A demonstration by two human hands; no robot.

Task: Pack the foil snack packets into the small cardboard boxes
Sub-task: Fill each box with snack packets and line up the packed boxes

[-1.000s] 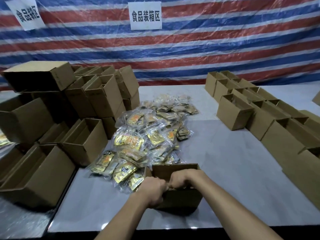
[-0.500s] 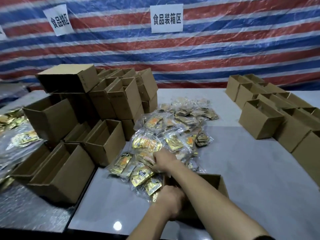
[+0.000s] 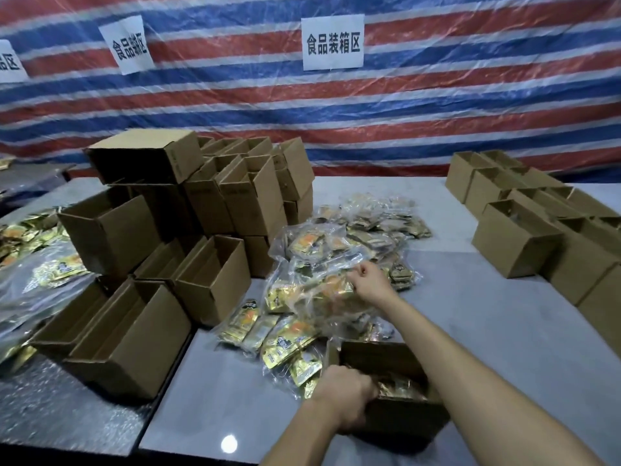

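A heap of gold foil snack packets (image 3: pixel 336 264), some in clear plastic bags, lies in the middle of the grey table (image 3: pixel 504 331). My right hand (image 3: pixel 368 283) reaches into the heap and pinches the clear bag of packets. Close to me stands a small open cardboard box (image 3: pixel 400 415) with gold packets inside. My left hand (image 3: pixel 346 398) grips the box's left wall, fingers curled over its rim.
A stack of open cardboard boxes (image 3: pixel 201 230) fills the left side. More open boxes (image 3: pixel 524 237) line the right side. Further bagged packets (image 3: pixel 40 264) lie on a dark table at far left. A striped tarp with paper signs (image 3: pixel 332 42) hangs behind.
My right hand left the box and reached forward into the packet heap, then further up it. My left hand stayed on the box. The view shifted left and closer.
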